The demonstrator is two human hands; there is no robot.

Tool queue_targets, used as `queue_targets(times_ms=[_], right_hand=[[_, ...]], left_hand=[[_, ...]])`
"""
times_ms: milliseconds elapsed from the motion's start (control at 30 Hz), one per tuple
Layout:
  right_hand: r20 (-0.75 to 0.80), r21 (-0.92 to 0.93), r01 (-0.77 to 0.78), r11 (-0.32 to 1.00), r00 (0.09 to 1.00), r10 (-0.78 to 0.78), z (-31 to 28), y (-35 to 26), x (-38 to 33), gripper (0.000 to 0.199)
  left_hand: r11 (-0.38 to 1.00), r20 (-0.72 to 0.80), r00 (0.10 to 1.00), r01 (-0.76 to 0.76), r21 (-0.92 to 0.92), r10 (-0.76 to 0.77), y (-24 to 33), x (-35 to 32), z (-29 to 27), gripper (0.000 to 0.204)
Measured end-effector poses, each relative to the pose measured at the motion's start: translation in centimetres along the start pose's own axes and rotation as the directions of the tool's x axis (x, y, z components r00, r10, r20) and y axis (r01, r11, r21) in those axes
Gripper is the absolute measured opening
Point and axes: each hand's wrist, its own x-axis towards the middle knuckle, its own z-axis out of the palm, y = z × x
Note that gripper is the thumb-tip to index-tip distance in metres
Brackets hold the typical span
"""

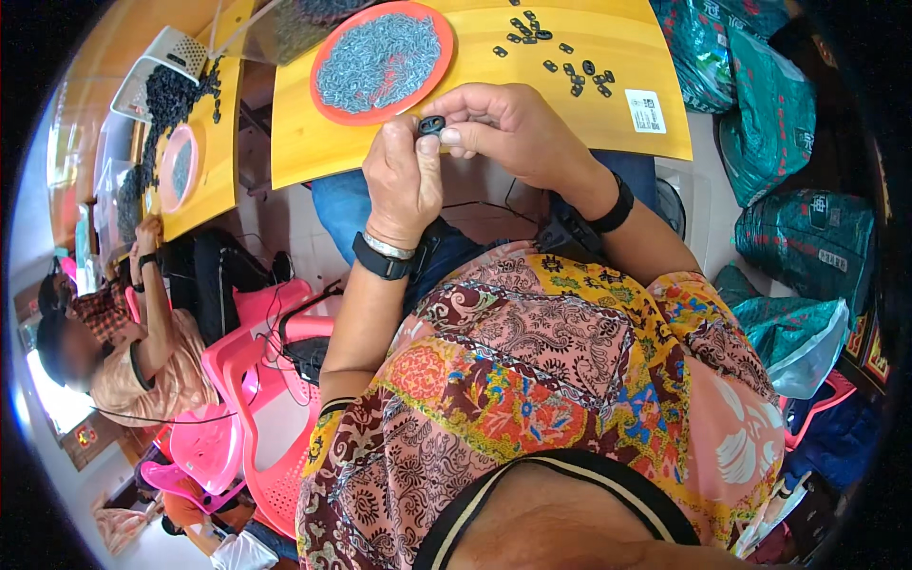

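Head view looks down past a bright patterned shirt [560,380] to two bare hands meeting just over the near edge of a yellow table [456,142]. The left hand [404,185], with a black wristband, and the right hand [518,128], also banded in black, are both closed in a pinch on one small black oval piece [431,124], thumbs and fingertips pressed against it from either side, so it sits between them, held above the table edge and not resting on anything. To me it looks like a fitting step: the two hands seem to be pressing or seating something into the little black part, and the next move, I would judge, calls for a steady squeeze and then a free hand to reach onward. Just beyond the hands lies a round orange tray [328,90] heaped with small grey metal bits, and to its right, farther off, a loose scatter of black pieces [560,52] on the bare yellow top, with a white label [645,110] near the right edge. Nothing lies between hands and tray. Green sacks [798,123] crowd the right side. Off to the left, a co-worker [142,351] sits on a pink chair [237,418] at another yellow table [204,161] piled with dark parts.
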Motion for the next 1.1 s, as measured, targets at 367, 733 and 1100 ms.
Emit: queue_targets(times_ms=[367, 733, 1100], right_hand=[[0.021, 0.110, -0.082, 0.991, 0.997, 0.080, 0.3, 0.2, 0.7, 0.023], [-0.008, -0.246, 0.146, 0.958, 0.988, -0.152, -2.9, -6.9, 12.3, 0.026], [-0.043, -0.890, 0.246, 0.384, 0.793, -0.608, -9.6, -3.7, 30.8, 0.035]], left_hand=[[0.977, -0.033, 0.993, 0.110, -0.182, -0.117, -0.3, -0.5, 0.7, 0.010], [0.918, -0.270, 0.919, 0.182, -0.351, -0.286, 1.4, 0.7, -4.2, 0.007], [0.569, -0.502, 0.567, -0.805, -0.169, 0.653, 15.3, 4.4, -19.2, 0.032]])
